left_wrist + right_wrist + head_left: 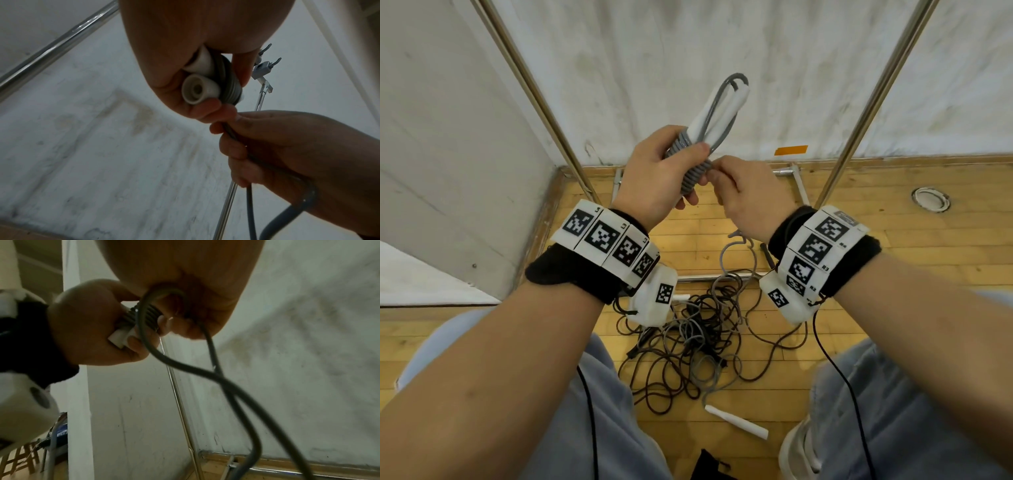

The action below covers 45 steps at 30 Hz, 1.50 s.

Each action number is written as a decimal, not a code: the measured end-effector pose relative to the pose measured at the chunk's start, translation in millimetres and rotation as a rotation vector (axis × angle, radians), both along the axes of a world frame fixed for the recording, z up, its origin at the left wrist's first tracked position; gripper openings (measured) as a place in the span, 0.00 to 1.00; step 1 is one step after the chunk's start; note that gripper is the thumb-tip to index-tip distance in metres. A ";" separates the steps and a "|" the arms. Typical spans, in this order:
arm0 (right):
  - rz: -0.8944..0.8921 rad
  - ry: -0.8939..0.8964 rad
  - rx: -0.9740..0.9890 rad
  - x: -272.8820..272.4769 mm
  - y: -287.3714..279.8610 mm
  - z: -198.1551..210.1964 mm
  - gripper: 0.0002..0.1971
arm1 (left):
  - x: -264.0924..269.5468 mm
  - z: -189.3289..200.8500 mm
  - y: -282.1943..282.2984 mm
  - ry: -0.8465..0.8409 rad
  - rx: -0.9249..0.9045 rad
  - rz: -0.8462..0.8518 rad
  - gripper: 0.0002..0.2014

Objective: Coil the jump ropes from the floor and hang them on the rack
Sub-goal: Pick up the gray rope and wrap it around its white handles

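Grey rope [697, 161] sits wound tight round two white handles [717, 113], gripped in the left hand [661, 171] at chest height. Right hand [750, 192] pinches the rope's loose end beside the coil, while more ropes [698, 329] lie tangled on the wooden floor [893, 246] below.

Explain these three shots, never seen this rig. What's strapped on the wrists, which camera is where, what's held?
No machine: a person with a camera on the head and one on each wrist, on bands with printed markers. The wide shot is the head view, looking down. The left hand grips a grey jump rope wound round its two white handles. The right hand pinches the rope's loose end, apparently finishing the wrap. More ropes lie tangled on the wooden floor, between the rack's metal poles. The other two shots look along each hand from its wrist.
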State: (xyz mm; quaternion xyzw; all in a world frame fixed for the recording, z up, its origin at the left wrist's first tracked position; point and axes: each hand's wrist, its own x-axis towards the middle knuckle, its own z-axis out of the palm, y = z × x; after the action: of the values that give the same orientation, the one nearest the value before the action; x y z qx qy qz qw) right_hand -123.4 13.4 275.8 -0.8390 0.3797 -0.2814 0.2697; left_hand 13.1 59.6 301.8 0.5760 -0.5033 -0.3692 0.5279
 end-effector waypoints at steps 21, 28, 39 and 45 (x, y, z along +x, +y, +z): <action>0.061 -0.099 0.473 3.3 -4.6 -5.9 0.13 | 17.5 -11.7 -9.8 -0.245 0.018 0.037 0.07; 0.047 0.274 0.233 -5.4 -5.2 -13.2 0.18 | 14.3 -37.5 -8.5 -0.821 0.038 0.009 0.18; 0.044 0.426 0.344 -2.5 2.2 -21.6 0.14 | 19.5 -57.7 -14.6 -1.003 0.266 0.099 0.17; 0.017 0.415 0.382 -14.1 -10.0 3.1 0.17 | 18.7 -55.1 -15.7 -1.040 0.288 0.004 0.15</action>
State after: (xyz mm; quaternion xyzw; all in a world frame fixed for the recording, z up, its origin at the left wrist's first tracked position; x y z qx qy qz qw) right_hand -137.5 3.3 278.9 -0.8159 0.4659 -0.0246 0.3416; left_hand 31.8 43.9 246.7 0.7502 -0.6415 -0.0995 0.1256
